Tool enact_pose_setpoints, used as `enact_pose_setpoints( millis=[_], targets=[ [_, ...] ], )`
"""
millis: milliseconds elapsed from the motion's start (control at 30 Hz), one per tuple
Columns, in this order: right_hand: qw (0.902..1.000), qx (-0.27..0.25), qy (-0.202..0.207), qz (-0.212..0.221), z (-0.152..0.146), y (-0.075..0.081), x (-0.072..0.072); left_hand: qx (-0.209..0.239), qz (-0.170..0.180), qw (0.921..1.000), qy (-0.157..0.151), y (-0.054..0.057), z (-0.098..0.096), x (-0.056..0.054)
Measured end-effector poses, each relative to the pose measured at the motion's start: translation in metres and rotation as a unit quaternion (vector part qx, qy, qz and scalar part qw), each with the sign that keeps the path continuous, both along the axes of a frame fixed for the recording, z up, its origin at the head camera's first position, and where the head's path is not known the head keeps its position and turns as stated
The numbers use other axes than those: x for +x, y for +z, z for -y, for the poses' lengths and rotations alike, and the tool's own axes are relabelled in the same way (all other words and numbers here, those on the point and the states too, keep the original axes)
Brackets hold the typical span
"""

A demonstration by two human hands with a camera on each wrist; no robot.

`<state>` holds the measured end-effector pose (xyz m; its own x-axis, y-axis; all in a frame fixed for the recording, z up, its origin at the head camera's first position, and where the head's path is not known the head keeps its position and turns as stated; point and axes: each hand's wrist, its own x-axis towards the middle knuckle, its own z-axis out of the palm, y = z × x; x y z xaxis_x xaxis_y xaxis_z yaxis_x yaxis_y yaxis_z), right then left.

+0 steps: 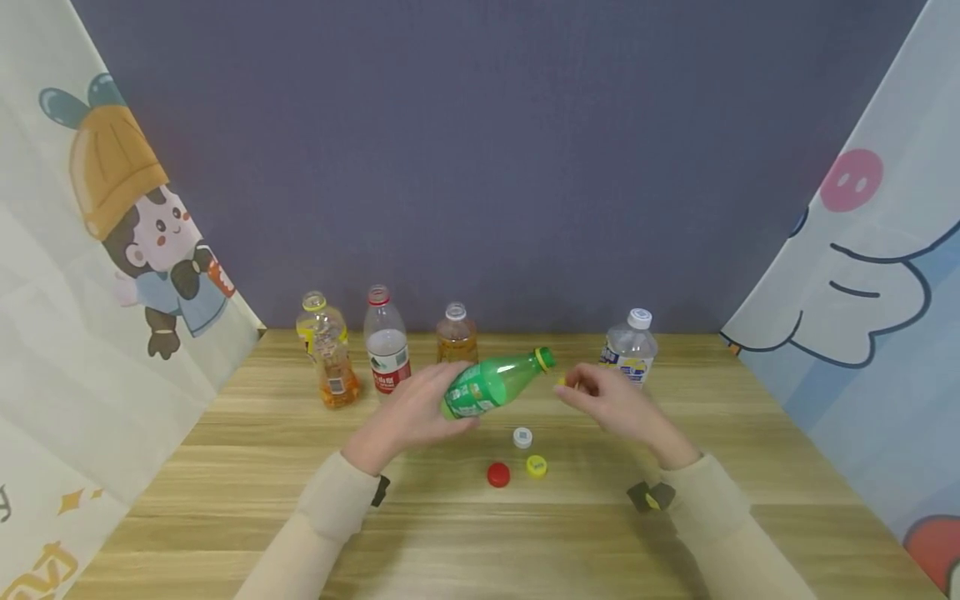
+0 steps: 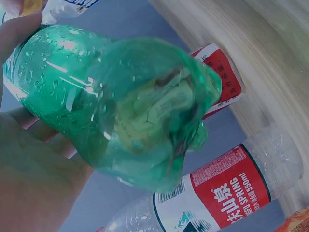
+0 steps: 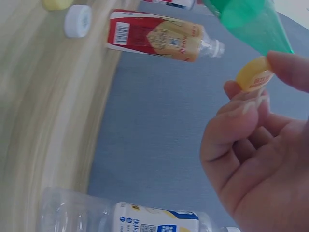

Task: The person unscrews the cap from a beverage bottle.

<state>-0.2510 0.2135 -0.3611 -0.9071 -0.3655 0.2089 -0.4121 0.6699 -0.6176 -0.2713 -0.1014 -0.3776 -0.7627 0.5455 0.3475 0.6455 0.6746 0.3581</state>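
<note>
My left hand (image 1: 416,408) grips a green plastic bottle (image 1: 487,385) around its body, holding it tilted with the neck pointing right and up. A yellow ring circles the neck; the left wrist view shows the bottle's base (image 2: 154,111) close up. Right of the neck, my right hand (image 1: 611,400) pinches a yellow bottle cap (image 3: 254,73) between thumb and fingertips, a short gap away from the green bottle. On the table in front lie a white cap (image 1: 522,437), another yellow cap (image 1: 536,466) and a red cap (image 1: 498,475).
Along the back stand a yellow-labelled bottle (image 1: 330,358), a red-labelled water bottle (image 1: 387,358) and an amber-drink bottle (image 1: 456,337), all without caps. A clear bottle (image 1: 630,346) with a white cap stands behind my right hand. A dark panel (image 1: 495,167) rises behind the wooden table (image 1: 487,542).
</note>
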Motion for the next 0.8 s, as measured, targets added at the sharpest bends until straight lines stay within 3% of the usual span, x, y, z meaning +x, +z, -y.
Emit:
enact_pose_setpoints(
  millis=[100, 367, 800],
  targets=[
    [0.9995, 0.027, 0.001, -0.016, 0.002, -0.003, 0.000, 0.008, 0.007, 0.9999, 0.003, -0.001, -0.002, -0.001],
    [0.9980, 0.062, -0.007, 0.007, 0.004, -0.017, -0.001, 0.035, 0.031, 0.9989, 0.001, 0.002, -0.009, -0.002],
    [0.9945, 0.103, -0.022, 0.002, 0.001, -0.036, -0.005, 0.085, 0.047, 0.9952, -0.007, 0.001, -0.019, -0.010]
  ],
)
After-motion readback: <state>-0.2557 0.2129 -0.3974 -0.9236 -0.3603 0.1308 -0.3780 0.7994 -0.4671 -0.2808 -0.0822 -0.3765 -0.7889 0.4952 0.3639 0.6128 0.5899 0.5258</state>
